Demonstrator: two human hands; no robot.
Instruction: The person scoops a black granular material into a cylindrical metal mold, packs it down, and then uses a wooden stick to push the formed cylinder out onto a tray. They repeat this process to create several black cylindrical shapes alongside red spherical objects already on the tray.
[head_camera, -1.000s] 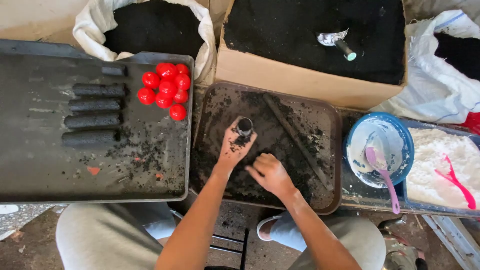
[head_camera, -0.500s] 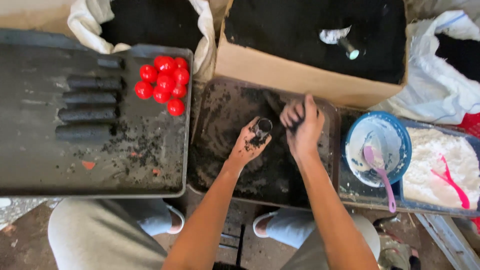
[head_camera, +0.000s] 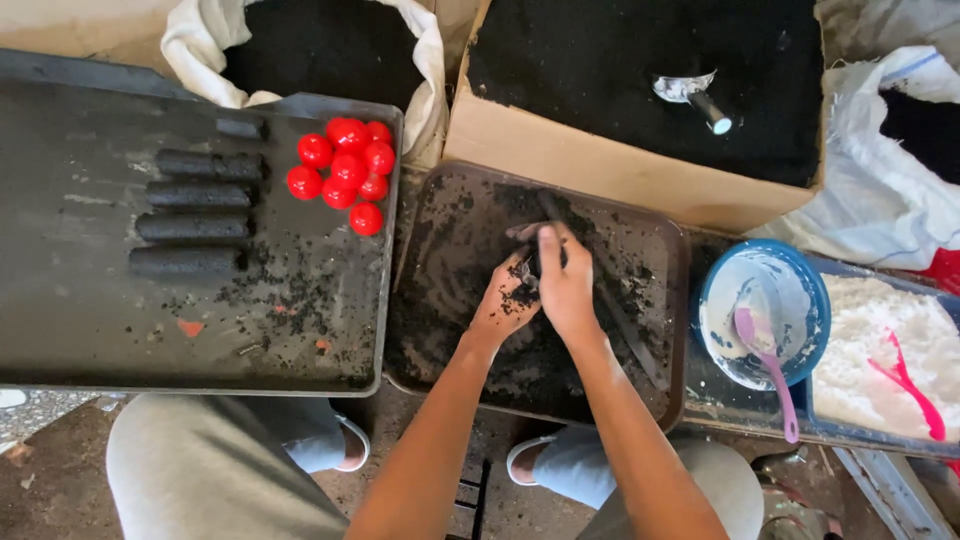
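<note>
The right hand (head_camera: 565, 285) is now brought back onto the small dark tube (head_camera: 533, 268) gripped in the left hand (head_camera: 508, 298) (both closed round it, powder-smeared) above the brown tray (head_camera: 640, 240), so packing appears resumed.

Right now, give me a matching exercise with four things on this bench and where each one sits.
Things:
1. red balls
2. purple spoon
3. metal scoop
4. dark rolled sticks

Places:
A. in the blue bowl
B. left side of the left tray
C. on the black powder in the cardboard box
D. upper right corner of the left tray

Pairs: 1-D, 2-A, 3-C, 4-B
</note>
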